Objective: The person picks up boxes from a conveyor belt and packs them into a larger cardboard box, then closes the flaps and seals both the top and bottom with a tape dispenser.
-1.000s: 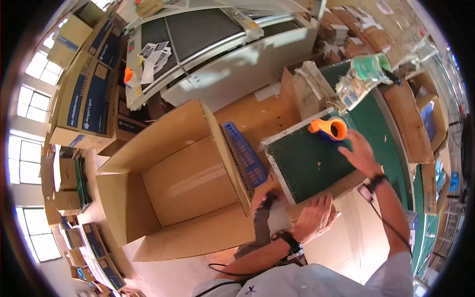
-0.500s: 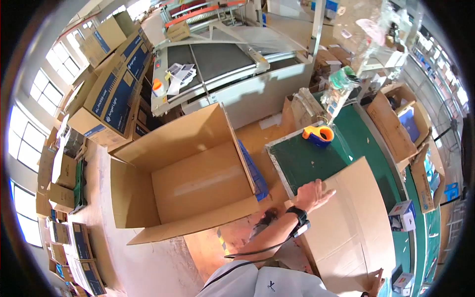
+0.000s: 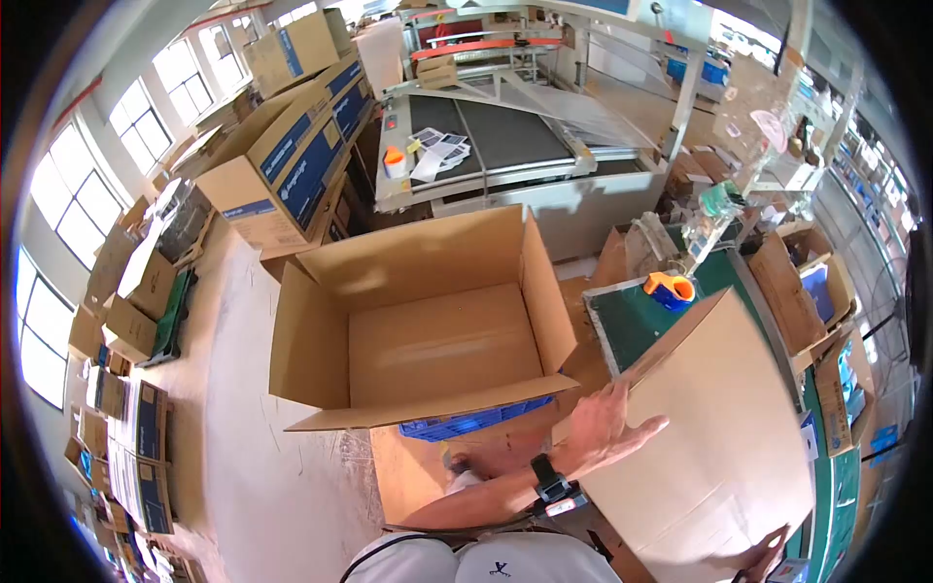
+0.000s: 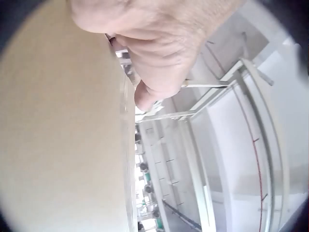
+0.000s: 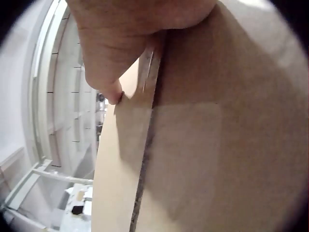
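Note:
In the head view, a plain cardboard box (image 3: 709, 437) lies at an angle between both hands, covering part of the green worktop (image 3: 627, 335). My left hand (image 3: 598, 432) holds its left side, with the thumb spread over the top. The left wrist view shows this hand (image 4: 159, 48) against the box's flat face (image 4: 63, 130). At the near right corner, my right hand (image 3: 770, 556) grips the box, mostly hidden. Its thumb reaches over the box edge in the right wrist view. Left of the box stands a large open carton (image 3: 437, 340), its inside bare.
A blue plastic crate (image 3: 476, 420) supports the open carton. An orange and blue tape dispenser (image 3: 671, 290) sits on the worktop beyond the held box. Printed cartons (image 3: 292, 165) are stacked at the back left. A belt machine (image 3: 496, 131) stands behind, and part-filled boxes (image 3: 802, 291) line the right.
My right hand has left the area beside the tape dispenser for the box's near right corner. The box now covers more of the worktop. The head view has swung left and up.

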A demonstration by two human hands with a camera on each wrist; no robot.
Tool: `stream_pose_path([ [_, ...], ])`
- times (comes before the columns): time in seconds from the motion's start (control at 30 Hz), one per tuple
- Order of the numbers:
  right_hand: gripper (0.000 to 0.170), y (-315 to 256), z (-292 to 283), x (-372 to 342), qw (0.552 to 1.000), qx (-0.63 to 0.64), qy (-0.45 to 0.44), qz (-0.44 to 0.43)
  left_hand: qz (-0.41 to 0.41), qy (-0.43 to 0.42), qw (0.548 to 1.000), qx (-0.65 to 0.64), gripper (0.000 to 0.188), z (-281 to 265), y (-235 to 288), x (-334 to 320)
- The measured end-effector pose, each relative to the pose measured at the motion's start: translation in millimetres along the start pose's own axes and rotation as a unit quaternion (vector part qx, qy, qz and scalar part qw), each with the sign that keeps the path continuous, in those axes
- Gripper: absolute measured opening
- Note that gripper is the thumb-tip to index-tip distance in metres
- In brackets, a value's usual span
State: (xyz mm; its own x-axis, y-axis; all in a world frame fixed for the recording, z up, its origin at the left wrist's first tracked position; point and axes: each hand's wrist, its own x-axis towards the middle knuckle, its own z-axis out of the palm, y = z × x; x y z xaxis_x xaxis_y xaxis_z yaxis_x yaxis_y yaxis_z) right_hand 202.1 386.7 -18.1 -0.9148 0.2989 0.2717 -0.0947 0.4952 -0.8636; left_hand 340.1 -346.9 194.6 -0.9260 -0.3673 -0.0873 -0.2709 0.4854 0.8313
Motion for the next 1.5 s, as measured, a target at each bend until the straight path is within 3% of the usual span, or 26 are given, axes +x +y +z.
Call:
stream_pose_path([
  [0.1, 0.062, -48.4, 5.9, 52.4, 0.981, 0.104, -0.047, -0.159, 0.103, 0.126, 0.986, -0.041, 0.086, -53.7, 1.7, -23.1],
  [0.2, 0.062, -169.4, 62.1, 92.0, 0.970, 0.055, -0.073, -0.225, 0.161, 0.282, 0.945, -0.019, 0.085, -115.8, -20.8, -51.5],
  [0.37, 0.061, -417.0, 218.6, 64.6, 0.926, 0.018, -0.138, -0.350, 0.141, 0.363, 0.910, -0.142, 0.086, -238.6, -119.6, -105.5],
  [0.4, 0.063, -458.4, 251.1, 51.6, 0.919, 0.048, -0.156, -0.358, 0.120, 0.366, 0.907, -0.168, 0.084, -266.1, -142.8, -115.4],
  [0.43, 0.059, -475.6, 287.0, 83.0, 0.922, 0.084, -0.162, -0.341, 0.098, 0.368, 0.903, -0.198, 0.082, -291.2, -163.1, -125.2],
  [0.5, 0.060, -550.2, 354.3, 51.9, 0.939, 0.012, -0.158, -0.304, 0.017, 0.373, 0.899, -0.229, 0.077, -326.8, -208.9, -147.3],
  [0.53, 0.062, -597.3, 395.2, 20.8, 0.966, 0.059, -0.186, -0.167, -0.014, 0.376, 0.896, -0.237, 0.074, -344.9, -233.7, -151.7],
  [0.57, 0.062, -645.3, 434.8, -36.2, 0.968, 0.048, -0.176, -0.172, -0.046, 0.379, 0.887, -0.261, 0.072, -355.1, -260.8, -156.8],
  [0.6, 0.066, -679.5, 461.8, -66.8, 0.955, -0.019, -0.227, -0.192, -0.079, 0.380, 0.876, -0.287, 0.070, -359.0, -289.5, -161.5],
  [0.63, 0.074, -689.8, 491.6, -72.2, 0.946, -0.056, -0.255, -0.192, -0.105, 0.384, 0.873, -0.282, 0.071, -360.7, -319.3, -164.4],
  [0.7, 0.076, -689.6, 550.3, -85.3, 0.942, -0.137, -0.192, -0.237, -0.158, 0.391, 0.865, -0.272, 0.073, -360.0, -371.3, -171.1],
  [0.8, 0.069, -731.8, 613.5, -183.0, 0.918, -0.142, -0.284, -0.238, -0.251, 0.381, 0.848, -0.271, 0.074, -369.0, -417.2, -177.3],
  [0.83, 0.068, -731.3, 634.5, -206.5, 0.917, -0.156, -0.271, -0.248, -0.251, 0.385, 0.840, -0.287, 0.075, -368.8, -438.0, -177.4],
  [0.87, 0.067, -722.7, 654.4, -219.5, 0.916, -0.168, -0.258, -0.258, -0.251, 0.388, 0.834, -0.302, 0.077, -366.4, -459.2, -177.6],
  [0.93, 0.069, -697.0, 691.9, -224.2, 0.903, -0.147, -0.352, -0.197, -0.264, 0.402, 0.819, -0.313, 0.078, -371.9, -474.9, -178.1],
  [1.0, 0.072, -666.7, 720.9, -240.0, 0.907, -0.146, -0.346, -0.191, -0.285, 0.415, 0.820, -0.271, 0.080, -374.5, -486.9, -178.7],
  [1.07, 0.058, -581.8, 769.1, -214.3, 0.912, -0.148, -0.333, -0.190, -0.298, 0.411, 0.821, -0.261, 0.078, -375.7, -490.0, -183.5],
  [1.17, 0.073, -570.3, 776.5, -244.6, 0.917, -0.116, -0.365, -0.116, -0.307, 0.423, 0.819, -0.234, 0.073, -360.7, -508.9, -171.3],
  [1.27, 0.100, -506.6, 802.9, -239.6, 0.911, -0.215, -0.334, -0.112, -0.346, 0.408, 0.831, -0.151, 0.067, -351.0, -518.3, -152.1],
  [1.37, 0.110, -517.3, 810.3, -233.3, 0.866, -0.212, -0.436, -0.122, -0.359, 0.403, 0.840, -0.063, 0.064, -342.2, -522.6, -138.7],
  [1.43, 0.111, -511.5, 806.6, -233.3, 0.863, -0.198, -0.448, -0.124, -0.354, 0.432, 0.830, 0.009, 0.063, -335.8, -536.0, -134.2],
  [1.47, 0.109, -520.3, 797.6, -238.5, 0.862, -0.203, -0.445, -0.130, -0.350, 0.393, 0.844, -0.098, 0.066, -341.9, -529.5, -137.7],
  [1.5, 0.108, -533.4, 793.2, -239.2, 0.861, -0.209, -0.441, -0.143, -0.353, 0.389, 0.842, -0.123, 0.070, -344.6, -521.5, -138.8],
])
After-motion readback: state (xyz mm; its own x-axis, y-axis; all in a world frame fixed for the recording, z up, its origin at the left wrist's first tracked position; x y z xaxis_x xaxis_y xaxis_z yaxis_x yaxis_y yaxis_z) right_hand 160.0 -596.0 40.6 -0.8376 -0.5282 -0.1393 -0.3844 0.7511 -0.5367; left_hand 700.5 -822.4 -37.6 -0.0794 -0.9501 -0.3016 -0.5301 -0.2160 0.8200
